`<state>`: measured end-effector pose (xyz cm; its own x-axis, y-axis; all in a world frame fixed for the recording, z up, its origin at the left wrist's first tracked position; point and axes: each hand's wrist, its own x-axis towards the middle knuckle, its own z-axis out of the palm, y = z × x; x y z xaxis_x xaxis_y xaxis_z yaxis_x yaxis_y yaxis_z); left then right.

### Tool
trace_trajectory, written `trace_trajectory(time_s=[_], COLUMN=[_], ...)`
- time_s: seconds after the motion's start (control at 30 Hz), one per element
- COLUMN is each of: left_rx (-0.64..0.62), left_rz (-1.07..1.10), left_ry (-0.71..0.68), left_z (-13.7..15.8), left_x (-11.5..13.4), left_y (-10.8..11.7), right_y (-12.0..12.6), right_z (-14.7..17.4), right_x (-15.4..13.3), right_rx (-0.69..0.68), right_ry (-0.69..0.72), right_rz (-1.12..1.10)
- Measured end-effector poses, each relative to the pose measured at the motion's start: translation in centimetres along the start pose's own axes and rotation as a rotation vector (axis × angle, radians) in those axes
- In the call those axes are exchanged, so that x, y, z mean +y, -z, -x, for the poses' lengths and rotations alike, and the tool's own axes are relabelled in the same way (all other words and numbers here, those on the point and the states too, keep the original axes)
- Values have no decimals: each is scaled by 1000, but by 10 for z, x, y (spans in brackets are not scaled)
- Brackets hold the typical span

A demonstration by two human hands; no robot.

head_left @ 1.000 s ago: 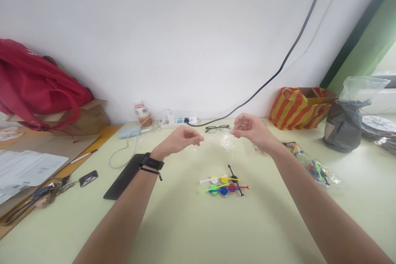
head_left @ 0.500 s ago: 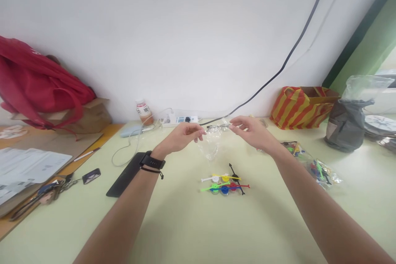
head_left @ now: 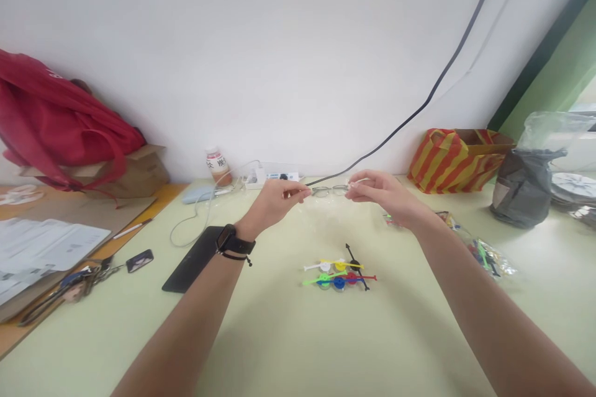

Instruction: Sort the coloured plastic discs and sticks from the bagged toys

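Observation:
Both hands are raised over the table, with a thin clear plastic bag [head_left: 328, 206] stretched faintly between their fingertips. My left hand [head_left: 282, 197], wearing a black watch [head_left: 231, 242] at the wrist, pinches one side of it. Thumb and fingers of my right hand [head_left: 379, 194] are closed at its other side. Behind the bag shows a pair of glasses [head_left: 329, 191]. Nearer to me lies a cluster of plastic spinner arrows [head_left: 339, 274] in white, yellow, black, green, blue and red.
Clear packets of coloured pieces [head_left: 484, 255] lie to the right, near a striped bag [head_left: 459, 161] and a grey sack [head_left: 526, 189]. On the left are a black tablet-like slab [head_left: 186, 270], keys [head_left: 77, 285], papers [head_left: 51, 248] and a bottle [head_left: 218, 166] by a power strip [head_left: 279, 178].
The clear bag, which hung down crumpled between my hands, now looks flatter and is hard to see. My hands have barely shifted; the spinner arrows lie as before.

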<state>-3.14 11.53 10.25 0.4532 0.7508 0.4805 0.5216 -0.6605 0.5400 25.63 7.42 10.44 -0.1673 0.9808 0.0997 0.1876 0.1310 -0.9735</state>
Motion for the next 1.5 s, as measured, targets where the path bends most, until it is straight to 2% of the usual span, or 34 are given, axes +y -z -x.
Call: trace_trajectory(time_s=[0.13, 0.23, 0.4, 0.5, 0.67, 0.77, 0.83, 1.0, 1.1, 1.23, 1.4, 1.5], left_rx=[-32, -81, -109, -113, -75, 12, 23, -79, -141, -149, -127, -147], left_rz=[39, 35, 19, 10, -42, -100, -148, -323, -420, -467, -479, -472], left_ry=[-3, -32, -86, -94, -96, -131, -191, -356, -388, -406, -360, -301], left_z=[0, 1, 2, 2, 3, 5, 6, 11, 14, 17, 17, 16], left_x=[4, 10, 24, 29, 29, 33, 39, 52, 55, 55, 49, 37], left_y=[1, 0, -2, -2, 0, 1, 0, -13, -25, -35, -36, -33], right_y=[11, 17, 16, 11, 1, -2, -4, -12, -18, -26, -26, -17], right_z=[1, 0, -1, 0, 3, 3, 1, -4, -5, -3, 4, 5], right_x=[8, 18, 25, 24, 15, 9, 7, 7, 8, 4, -8, -13], right_rx=[-297, -514, -713, -802, -744, -634, -544, -449, -466, -473, -486, -355], right_ry=[-73, -61, 5, -26, -172, -208, -207, -203, -241, -261, -234, -133], right_rz=[-150, -211, -288, -326, -401, -398, -401, -529, -610, -657, -532, -375])
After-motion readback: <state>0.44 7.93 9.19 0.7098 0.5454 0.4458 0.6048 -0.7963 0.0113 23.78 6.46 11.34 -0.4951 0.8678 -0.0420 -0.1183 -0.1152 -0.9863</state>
